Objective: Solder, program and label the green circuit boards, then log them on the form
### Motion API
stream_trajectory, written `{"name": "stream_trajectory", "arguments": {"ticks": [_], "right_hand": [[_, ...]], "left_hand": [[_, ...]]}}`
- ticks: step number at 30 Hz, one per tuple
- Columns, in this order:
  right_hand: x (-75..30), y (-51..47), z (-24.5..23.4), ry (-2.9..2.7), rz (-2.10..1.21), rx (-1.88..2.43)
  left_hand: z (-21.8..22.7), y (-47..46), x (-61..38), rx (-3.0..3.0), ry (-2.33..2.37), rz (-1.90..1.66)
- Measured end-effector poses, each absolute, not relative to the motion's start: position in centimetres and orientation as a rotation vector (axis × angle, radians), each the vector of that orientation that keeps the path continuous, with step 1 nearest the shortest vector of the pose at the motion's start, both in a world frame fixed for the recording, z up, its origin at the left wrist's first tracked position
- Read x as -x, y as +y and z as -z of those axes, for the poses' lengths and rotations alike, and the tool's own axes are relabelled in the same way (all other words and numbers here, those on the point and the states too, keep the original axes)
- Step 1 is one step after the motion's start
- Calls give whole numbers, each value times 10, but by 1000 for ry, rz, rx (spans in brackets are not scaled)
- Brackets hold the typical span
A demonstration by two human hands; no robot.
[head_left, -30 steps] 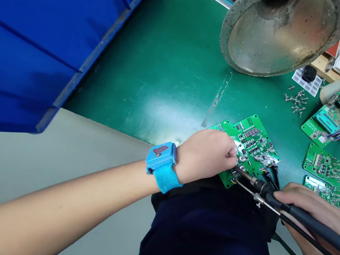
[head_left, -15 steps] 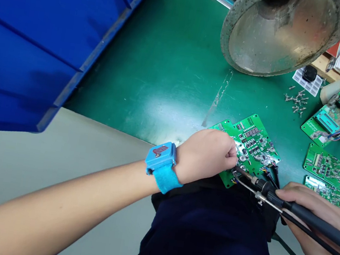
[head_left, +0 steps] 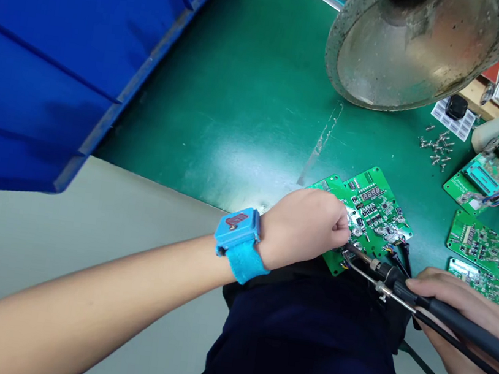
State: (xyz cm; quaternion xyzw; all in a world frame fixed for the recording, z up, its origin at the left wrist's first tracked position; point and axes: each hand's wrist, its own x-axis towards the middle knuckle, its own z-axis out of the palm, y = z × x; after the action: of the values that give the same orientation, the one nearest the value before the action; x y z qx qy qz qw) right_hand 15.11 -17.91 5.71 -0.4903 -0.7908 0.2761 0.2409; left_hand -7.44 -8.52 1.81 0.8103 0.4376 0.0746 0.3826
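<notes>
Your left hand, grip clenched, presses the circuit board at the desk near edge, while your right hand has its grip around one soldering iron, tip on that board, with three other boards to the right, their print unreadable.

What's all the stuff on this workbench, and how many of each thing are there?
circuit board: one, green, on the mat under both hands
soldering iron: one, black, tip at that board
other boards: three, green, right edge, one with a lit yellow display
screws: loose heap, silver, beyond the boards
metal hood: one, grey, over the bench, top right
bin: one, blue, top left
mat: one, green, covering the bench
wrist strap: one, blue, left wrist
left hand: curled, resting on the circuit board
right hand: closed round the soldering iron
</notes>
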Motion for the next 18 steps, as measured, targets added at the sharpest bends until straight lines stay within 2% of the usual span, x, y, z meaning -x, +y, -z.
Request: {"name": "stream_trajectory", "arguments": {"ticks": [18], "right_hand": [[-154,-179,-56,-2203,-765,1284]], "left_hand": [[-24,-84,72,-2050,1174,-57]]}}
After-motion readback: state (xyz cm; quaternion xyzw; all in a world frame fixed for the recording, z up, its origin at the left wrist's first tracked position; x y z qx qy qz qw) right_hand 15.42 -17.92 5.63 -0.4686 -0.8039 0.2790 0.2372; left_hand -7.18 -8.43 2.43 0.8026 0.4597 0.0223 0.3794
